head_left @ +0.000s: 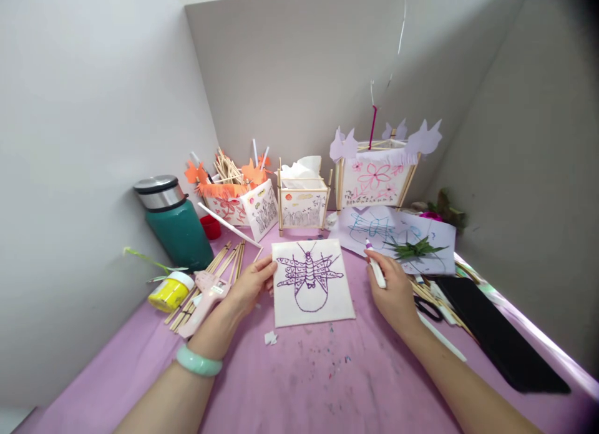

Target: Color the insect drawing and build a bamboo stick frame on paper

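A white square panel (285, 309) lies on the pink-purple table, bearing a purple line drawing of a winged insect with a round lower body. My left hand (253, 285), with a pale green bangle at the wrist, grips the panel's left edge between thumb and fingers. To the right of the panel, my right hand (392, 290) has its fingers wrapped around a white marker (377, 273). The marker's purple end points up and away, apart from the panel. Whether that end is capped, I cannot tell.
At left stand a green bottle (175, 231), a yellow paint jar (171, 291) and a pink glue gun (203, 303) among sticks. Paper-and-stick lanterns (374, 178) line the back. At right are a leafy sprig (416, 249), scissors (428, 309) and a black slab (500, 334).
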`<state>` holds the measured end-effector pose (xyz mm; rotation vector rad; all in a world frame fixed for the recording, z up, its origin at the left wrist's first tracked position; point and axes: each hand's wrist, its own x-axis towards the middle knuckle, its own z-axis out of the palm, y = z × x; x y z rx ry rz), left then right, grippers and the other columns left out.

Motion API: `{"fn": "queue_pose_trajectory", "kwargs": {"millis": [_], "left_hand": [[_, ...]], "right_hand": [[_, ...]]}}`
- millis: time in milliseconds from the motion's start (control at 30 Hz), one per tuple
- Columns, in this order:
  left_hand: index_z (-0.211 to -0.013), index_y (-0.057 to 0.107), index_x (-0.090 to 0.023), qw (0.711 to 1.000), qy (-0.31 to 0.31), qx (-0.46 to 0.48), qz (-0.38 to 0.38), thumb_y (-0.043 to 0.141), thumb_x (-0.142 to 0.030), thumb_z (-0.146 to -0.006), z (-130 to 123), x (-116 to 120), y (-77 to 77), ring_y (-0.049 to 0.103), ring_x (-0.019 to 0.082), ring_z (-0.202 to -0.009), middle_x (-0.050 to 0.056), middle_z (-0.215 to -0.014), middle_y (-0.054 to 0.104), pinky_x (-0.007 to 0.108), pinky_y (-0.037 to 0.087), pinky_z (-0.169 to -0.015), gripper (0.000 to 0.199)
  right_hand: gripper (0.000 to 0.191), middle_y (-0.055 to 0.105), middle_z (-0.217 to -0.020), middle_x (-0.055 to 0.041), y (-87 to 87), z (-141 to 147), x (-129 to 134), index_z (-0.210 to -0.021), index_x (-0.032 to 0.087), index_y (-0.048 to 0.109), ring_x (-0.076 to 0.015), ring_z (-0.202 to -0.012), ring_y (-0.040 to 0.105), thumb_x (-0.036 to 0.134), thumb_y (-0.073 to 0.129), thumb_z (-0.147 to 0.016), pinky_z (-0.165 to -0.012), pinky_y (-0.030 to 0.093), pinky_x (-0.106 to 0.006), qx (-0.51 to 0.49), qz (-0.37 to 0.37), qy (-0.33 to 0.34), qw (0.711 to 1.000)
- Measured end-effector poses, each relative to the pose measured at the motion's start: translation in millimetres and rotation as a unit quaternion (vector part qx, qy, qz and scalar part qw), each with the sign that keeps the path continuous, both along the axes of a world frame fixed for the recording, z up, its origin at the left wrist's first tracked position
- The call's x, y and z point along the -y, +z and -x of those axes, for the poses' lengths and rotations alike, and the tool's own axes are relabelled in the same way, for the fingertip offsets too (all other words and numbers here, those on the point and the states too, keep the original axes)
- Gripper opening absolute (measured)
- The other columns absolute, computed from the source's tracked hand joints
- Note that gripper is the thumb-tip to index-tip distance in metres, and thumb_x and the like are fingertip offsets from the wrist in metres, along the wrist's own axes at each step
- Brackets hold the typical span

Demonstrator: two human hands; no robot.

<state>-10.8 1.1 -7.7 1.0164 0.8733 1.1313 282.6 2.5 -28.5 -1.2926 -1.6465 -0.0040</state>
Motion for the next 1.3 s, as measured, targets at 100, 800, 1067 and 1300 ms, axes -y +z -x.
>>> {"fn": "queue_pose_trajectory", "kwargs": {"millis": [100, 800, 1067, 1300], "left_hand": [[-0.101, 0.065, -0.017, 1.000, 0.002, 0.006, 0.002, 0.071, -0.036, -0.074, -0.6, -1.2, 0.0, 0.034, 0.005, -0.041, -0.007, -0.051, 0.044, 0.018, 0.030, -0.042, 0.033], [-0.082, 0.060, -0.016, 1.000, 0.014, -0.006, 0.020, 0.070, -0.036, -0.074, -0.6, -2.2, -1.6, 0.032, 0.005, -0.038, -0.008, -0.049, 0.041, 0.017, 0.028, -0.038, 0.024], [-0.088, 0.061, -0.018, 0.995, 0.088, -0.044, 0.032, 0.072, -0.041, -0.069, 1.7, -5.9, -4.2, 0.032, 0.003, -0.038, -0.009, -0.050, 0.043, 0.015, 0.021, -0.037, 0.032], [-0.083, 0.063, -0.016, 0.993, 0.088, -0.072, 0.029, 0.072, -0.039, -0.068, 0.0, -4.1, -4.7, 0.030, 0.004, -0.036, -0.010, -0.045, 0.038, 0.017, 0.018, -0.037, 0.029]], "right_hand": [[0.049, 0.060, -0.109, -0.0137, -3.6, -1.2, -2.7, -0.126, 0.014, 0.053, -0.0282, -0.104, 0.052, 0.010, 0.048, -0.077, -0.088, 0.043, -0.044, 0.182, 0.036, -0.050, 0.981], [0.033, 0.069, -0.072, -0.0016, 10.5, 33.6, 26.0, -0.098, 0.022, 0.066, -0.0206, -0.068, 0.063, 0.041, 0.042, -0.089, -0.060, 0.038, -0.028, 0.091, 0.266, 0.060, 0.958], [0.043, 0.068, -0.065, -0.0032, 11.9, 28.1, 25.7, -0.078, 0.021, 0.068, -0.0195, -0.064, 0.063, 0.043, 0.035, -0.092, -0.059, 0.038, -0.027, 0.120, 0.262, 0.072, 0.955], [0.043, 0.070, -0.088, -0.0125, 14.4, 8.5, 10.7, -0.109, 0.015, 0.059, -0.0305, -0.079, 0.066, 0.050, 0.048, -0.085, -0.062, 0.041, -0.033, 0.318, 0.233, -0.180, 0.901]]}}
